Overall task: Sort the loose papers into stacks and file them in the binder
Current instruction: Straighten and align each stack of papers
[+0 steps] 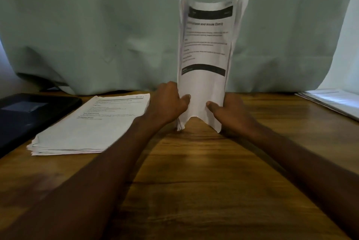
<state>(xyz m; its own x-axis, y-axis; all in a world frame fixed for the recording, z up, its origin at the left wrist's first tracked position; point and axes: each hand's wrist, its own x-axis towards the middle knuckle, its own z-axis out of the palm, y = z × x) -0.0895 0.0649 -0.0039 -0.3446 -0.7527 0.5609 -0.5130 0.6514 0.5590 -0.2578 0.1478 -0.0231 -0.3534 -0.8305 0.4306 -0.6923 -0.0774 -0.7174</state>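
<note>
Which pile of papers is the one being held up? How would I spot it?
Look at the middle of the wooden table, before the green curtain. The upright bundle stands on its bottom edge, gripped by the left hand and right hand. The other piles lie flat.

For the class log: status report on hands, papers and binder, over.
Left hand and right hand grip upright paper bundle on table. Flat stack left, beside dark binder. Nothing in the way.
</note>
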